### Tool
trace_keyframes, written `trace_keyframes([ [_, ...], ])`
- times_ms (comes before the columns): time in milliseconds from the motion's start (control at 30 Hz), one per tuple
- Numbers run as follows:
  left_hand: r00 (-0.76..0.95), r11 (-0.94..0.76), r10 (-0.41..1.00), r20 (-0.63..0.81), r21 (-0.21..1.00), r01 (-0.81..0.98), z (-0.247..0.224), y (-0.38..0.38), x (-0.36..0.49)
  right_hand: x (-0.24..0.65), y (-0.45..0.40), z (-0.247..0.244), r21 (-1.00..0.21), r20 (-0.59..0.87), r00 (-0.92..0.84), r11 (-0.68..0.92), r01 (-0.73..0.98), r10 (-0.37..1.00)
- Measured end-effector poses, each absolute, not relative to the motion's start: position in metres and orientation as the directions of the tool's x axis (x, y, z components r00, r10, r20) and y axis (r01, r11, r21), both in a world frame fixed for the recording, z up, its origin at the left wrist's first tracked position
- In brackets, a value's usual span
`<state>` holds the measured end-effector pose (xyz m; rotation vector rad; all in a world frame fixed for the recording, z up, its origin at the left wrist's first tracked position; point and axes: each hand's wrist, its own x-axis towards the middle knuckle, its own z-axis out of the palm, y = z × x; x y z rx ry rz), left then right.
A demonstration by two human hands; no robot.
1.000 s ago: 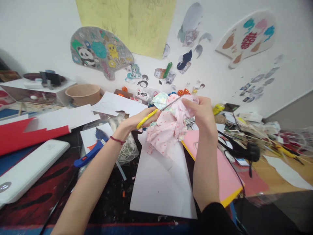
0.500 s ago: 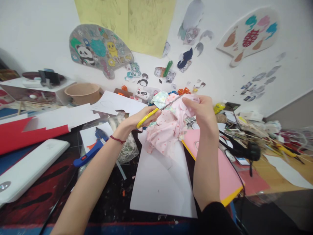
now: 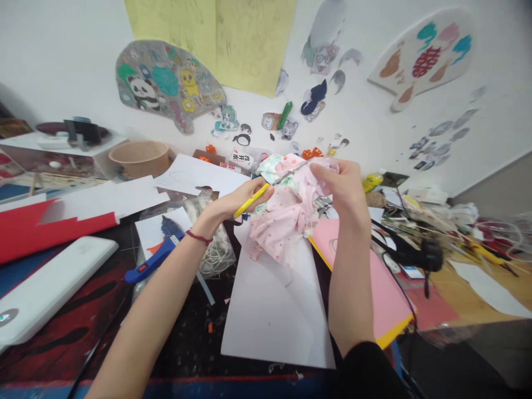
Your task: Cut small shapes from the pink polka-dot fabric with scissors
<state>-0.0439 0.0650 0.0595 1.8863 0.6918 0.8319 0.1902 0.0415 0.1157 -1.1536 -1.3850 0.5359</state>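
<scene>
My left hand (image 3: pixel 245 195) is closed round the yellow handles of a pair of scissors (image 3: pixel 252 200). The blades point up and right, lying against a crumpled pink cloth (image 3: pixel 280 213) with reddish dots. My right hand (image 3: pixel 343 180) pinches the cloth near the blade tips, thumb and fingers together. The rest of the cloth hangs down over a white sheet of paper (image 3: pixel 278 321). A pale fabric piece with a green and yellow pattern (image 3: pixel 271 166) shows behind the blades. How far the blades are apart is hard to make out.
A blue glue gun (image 3: pixel 153 260) and a bag of white string (image 3: pixel 218 249) lie left of the paper. A pink folder (image 3: pixel 382 282) with yellow edges is on the right, beside a black cable. Further left are a white device (image 3: pixel 58 288) and a round tan pot (image 3: pixel 139 158).
Both hands, the scissors and the cloth stay almost where they were. The view has shifted very slightly.
</scene>
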Motion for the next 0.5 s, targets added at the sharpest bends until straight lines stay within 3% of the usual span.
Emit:
trace_keyframes([
  [500,0.62,-0.403,0.735,0.273,0.912,0.077,0.0575,0.0692,-0.0415,0.1884,0.0429,0.1144,-0.869,0.472,0.204,0.412,0.274,0.858],
])
